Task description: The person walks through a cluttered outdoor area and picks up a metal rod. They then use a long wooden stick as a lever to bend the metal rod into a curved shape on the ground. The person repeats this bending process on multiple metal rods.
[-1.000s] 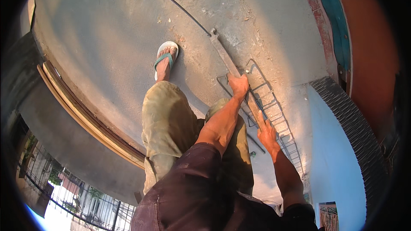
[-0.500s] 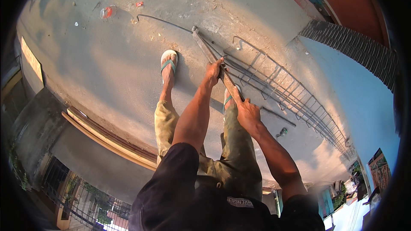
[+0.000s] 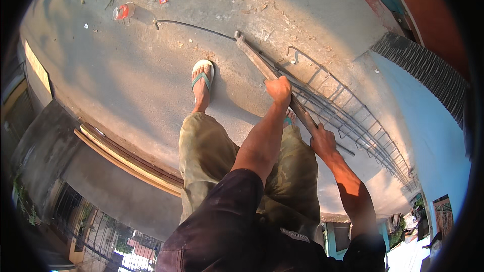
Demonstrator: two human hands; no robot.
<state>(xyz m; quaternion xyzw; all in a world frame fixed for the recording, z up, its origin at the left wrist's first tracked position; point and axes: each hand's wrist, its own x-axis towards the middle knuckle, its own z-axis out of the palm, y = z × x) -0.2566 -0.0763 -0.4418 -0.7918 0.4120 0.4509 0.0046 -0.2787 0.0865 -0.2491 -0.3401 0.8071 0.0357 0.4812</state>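
Observation:
My left hand (image 3: 280,90) is closed around the middle of a long, flat, rust-brown rebar bending bar (image 3: 258,59). Lower down, my right hand (image 3: 323,140) wraps the same bar near its end. At the bar's far head, a dark steel rebar (image 3: 196,27) meets it. That rebar runs left along the ground, curves slightly and ends in a small hook. Whether the head is clamped round the rebar or only touches it, I cannot tell. Behind the bar, the rebar's other part is mostly hidden among other rods.
A long rebar cage (image 3: 348,103) lies to the right along a light blue wall (image 3: 418,90). My sandalled left foot (image 3: 201,78) stands on the concrete ground. Far left are a clear cup with red (image 3: 124,11) and a red wrapper (image 3: 164,0). Wooden planks (image 3: 128,158) lie at the left.
Both hands have moved to the right with the bending bar, its near end swinging further than its head. The rebar's hooked end has hardly moved. My body leans further right over my right foot.

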